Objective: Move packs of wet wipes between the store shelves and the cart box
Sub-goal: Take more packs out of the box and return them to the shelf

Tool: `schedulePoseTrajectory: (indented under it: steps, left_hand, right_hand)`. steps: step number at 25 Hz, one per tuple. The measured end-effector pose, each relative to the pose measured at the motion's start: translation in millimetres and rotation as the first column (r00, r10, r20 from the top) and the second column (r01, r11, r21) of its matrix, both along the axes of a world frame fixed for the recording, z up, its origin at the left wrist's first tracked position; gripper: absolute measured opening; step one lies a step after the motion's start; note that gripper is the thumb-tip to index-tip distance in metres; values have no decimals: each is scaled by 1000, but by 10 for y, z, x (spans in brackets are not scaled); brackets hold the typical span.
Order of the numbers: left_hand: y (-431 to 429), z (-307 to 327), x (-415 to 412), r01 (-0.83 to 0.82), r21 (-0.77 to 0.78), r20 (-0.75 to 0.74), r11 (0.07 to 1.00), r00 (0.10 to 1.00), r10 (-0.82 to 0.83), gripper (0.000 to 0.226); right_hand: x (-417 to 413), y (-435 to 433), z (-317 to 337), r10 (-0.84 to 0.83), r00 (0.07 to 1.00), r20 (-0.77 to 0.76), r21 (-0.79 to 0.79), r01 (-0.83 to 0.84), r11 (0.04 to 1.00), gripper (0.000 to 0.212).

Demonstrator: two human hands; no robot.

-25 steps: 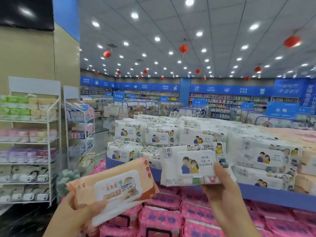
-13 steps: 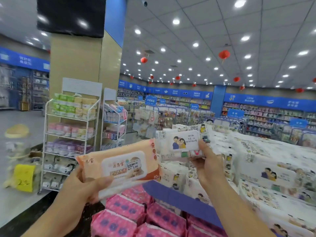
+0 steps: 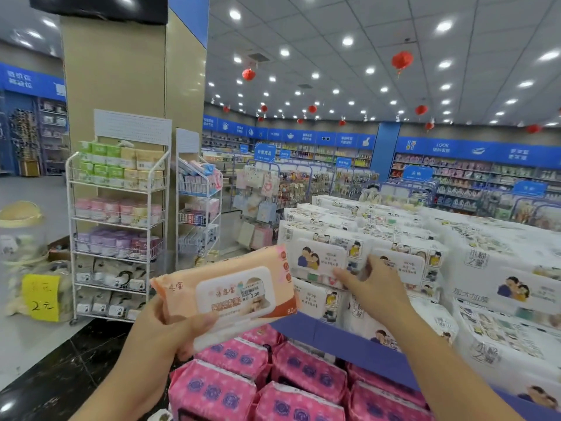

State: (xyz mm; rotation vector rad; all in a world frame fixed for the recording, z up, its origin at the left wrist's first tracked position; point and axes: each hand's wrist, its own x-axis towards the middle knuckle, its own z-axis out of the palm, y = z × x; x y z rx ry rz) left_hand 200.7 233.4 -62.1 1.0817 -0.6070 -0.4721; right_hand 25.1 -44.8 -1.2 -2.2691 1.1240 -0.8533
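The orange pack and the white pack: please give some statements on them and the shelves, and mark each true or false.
1. The left hand holds the orange pack. True.
2. The orange pack carries a 3.00 price sticker. True.
3. The right hand is on a pink pack. False: it is on a white pack at the white stack.
4. The pink packs lie above the white ones. False: they lie below.
5. A yellow sign stands at far left. True.

White wire rack (image 3: 118,220), beige pillar (image 3: 121,71), red lanterns (image 3: 402,60), yellow price tag (image 3: 42,296).
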Motion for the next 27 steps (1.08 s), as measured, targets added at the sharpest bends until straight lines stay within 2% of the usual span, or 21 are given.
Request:
schedulePoseTrajectory:
  steps: [3,5,7,8,10,12,14,17,20,24,27]
  left_hand:
    - [-125,-1,-86,69,-18,-44,997,997,-69,114]
    - [-221,8,-109,94,-50,-55,994,994,-97,109]
    - [-351,60,-136,128,-68,-39,989,991,-131,96]
    - [-434,100,-163,157,-70,-34,985,987,-159,93]
    - [-639,175,-254,212,-62,-16,975,977,-213,107]
    - [-899,295,-468,283,-57,21,957,959,-283,122]
    - [-1149,415,-760,355,-56,55,933,934,-352,124]
    - [-1563,544,-1194,462,-33,99,886,884,-457,108]
    - [-1961,703,-1668,558,-35,134,829,824,-550,91]
    - [-2504,907,-2583,663,7,230,748,727,-647,96]
    - [-2848,1067,-3402,714,44,273,699,665,-696,83]
  right_hand:
    - [62,40,65,-5,996,-88,-29,2,1000,55]
    - [43,11,61,4,996,-91,-53,-9,999,56]
    - [-51,13,63,20,995,99,-63,-14,998,63]
    - [-136,32,84,33,968,247,-39,-24,999,58]
    - [-352,80,160,108,883,456,54,-148,987,34]
    - [-653,94,205,228,831,507,140,-341,930,25]
    - [-983,90,257,284,816,503,167,-415,894,33]
    - [-1571,7,371,274,789,550,119,-399,909,46]
    - [-2241,-108,469,230,790,568,57,-317,947,42]
    - [-3350,-309,551,169,776,607,2,-214,977,40]
    - [-4199,-519,569,109,758,643,-14,-131,991,39]
